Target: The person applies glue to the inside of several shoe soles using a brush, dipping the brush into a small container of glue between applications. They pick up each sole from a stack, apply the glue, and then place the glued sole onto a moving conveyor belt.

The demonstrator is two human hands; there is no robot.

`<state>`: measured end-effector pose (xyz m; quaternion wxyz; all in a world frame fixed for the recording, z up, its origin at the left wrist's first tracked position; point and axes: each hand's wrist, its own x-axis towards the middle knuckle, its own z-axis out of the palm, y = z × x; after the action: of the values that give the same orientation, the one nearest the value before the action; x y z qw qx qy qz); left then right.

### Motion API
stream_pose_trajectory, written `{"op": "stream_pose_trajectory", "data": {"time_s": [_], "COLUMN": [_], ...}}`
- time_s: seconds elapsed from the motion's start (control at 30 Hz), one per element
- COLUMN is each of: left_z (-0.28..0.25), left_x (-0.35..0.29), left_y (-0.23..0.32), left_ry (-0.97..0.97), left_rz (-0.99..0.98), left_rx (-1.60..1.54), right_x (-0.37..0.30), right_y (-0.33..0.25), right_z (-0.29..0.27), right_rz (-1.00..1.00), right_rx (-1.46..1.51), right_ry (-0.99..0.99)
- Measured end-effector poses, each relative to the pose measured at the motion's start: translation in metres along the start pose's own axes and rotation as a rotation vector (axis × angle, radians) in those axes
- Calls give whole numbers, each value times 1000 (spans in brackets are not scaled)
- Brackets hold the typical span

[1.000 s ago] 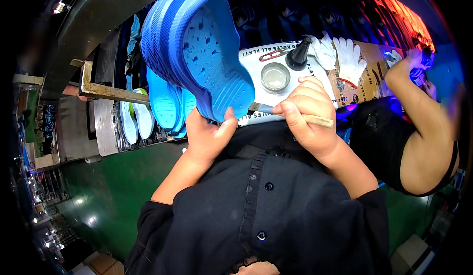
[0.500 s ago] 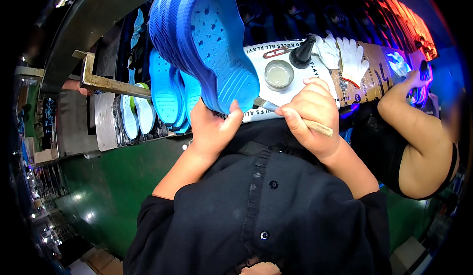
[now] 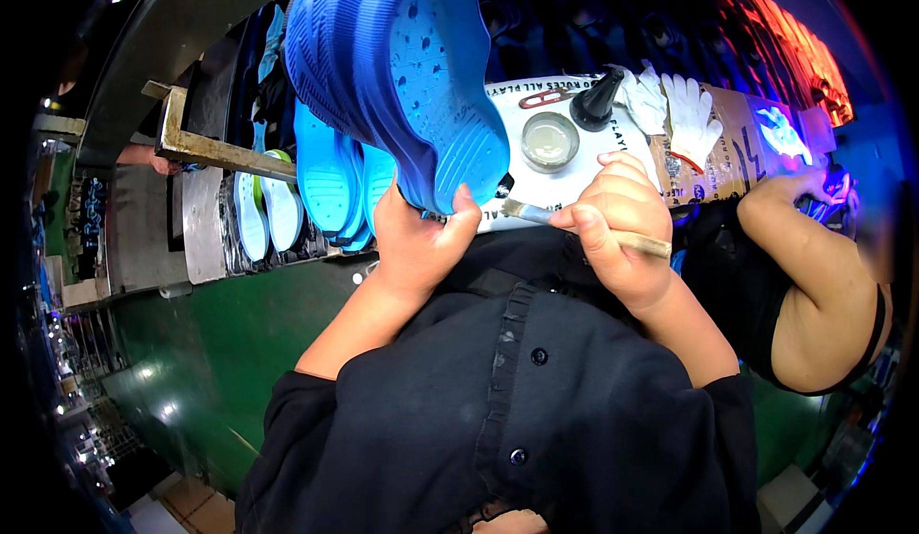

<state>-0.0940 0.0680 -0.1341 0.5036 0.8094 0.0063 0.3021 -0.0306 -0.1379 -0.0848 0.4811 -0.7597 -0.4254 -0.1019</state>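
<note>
My left hand (image 3: 426, 237) is closed on the lower end of a stack of nested blue shoe soles (image 3: 445, 103), its thumb over the inner face of the front one. That face is light blue, with small holes and ridges. My right hand (image 3: 617, 228) grips a flat paintbrush (image 3: 536, 213) with a pale wooden handle. The bristles point left, just apart from the sole's lower edge. Beyond my right hand, a round glass dish (image 3: 549, 142) of clear-looking liquid stands on a white printed sheet (image 3: 512, 223). Behind it is a black cone-shaped bottle (image 3: 598, 100).
More blue soles (image 3: 325, 175) and a white pair (image 3: 268, 211) stand at the left by a metal bar (image 3: 225, 154). White gloves (image 3: 689, 122) lie on cardboard (image 3: 718, 166). A co-worker's arm (image 3: 814, 256) is close on the right. Dark shoe parts (image 3: 613, 17) line the far side.
The brush has drawn slightly right, away from the sole's lower edge. The stack of soles has tilted a little in my left hand, which keeps its grip.
</note>
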Motion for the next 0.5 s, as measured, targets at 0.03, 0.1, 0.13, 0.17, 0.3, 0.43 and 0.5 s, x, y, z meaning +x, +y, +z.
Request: {"op": "stream_pose_trajectory", "data": {"time_s": [0.03, 0.1, 0.13, 0.17, 0.3, 0.43, 0.5], "left_z": [0, 0, 1, 0, 0, 2, 1], "left_x": [1, 2, 2, 2, 1, 3, 2], "left_y": [0, -1, -1, 0, -1, -2, -1], "left_ry": [3, 2, 1, 0, -18, 29, 18], "left_rz": [14, 51, 88, 88, 162, 245, 232], "left_rx": [-7, 7, 23, 22, 68, 78, 80], "right_x": [-1, -3, -2, -1, 4, 0, -3], "right_y": [1, 3, 4, 4, 7, 4, 4], "right_z": [-1, -2, -4, -3, 3, 4, 0], "right_rz": [1, 79, 97, 98, -4, -48, -22], "right_rx": [0, 106, 141, 140, 34, -91, -93], "right_ry": [-1, 75, 92, 92, 92, 23, 47]}}
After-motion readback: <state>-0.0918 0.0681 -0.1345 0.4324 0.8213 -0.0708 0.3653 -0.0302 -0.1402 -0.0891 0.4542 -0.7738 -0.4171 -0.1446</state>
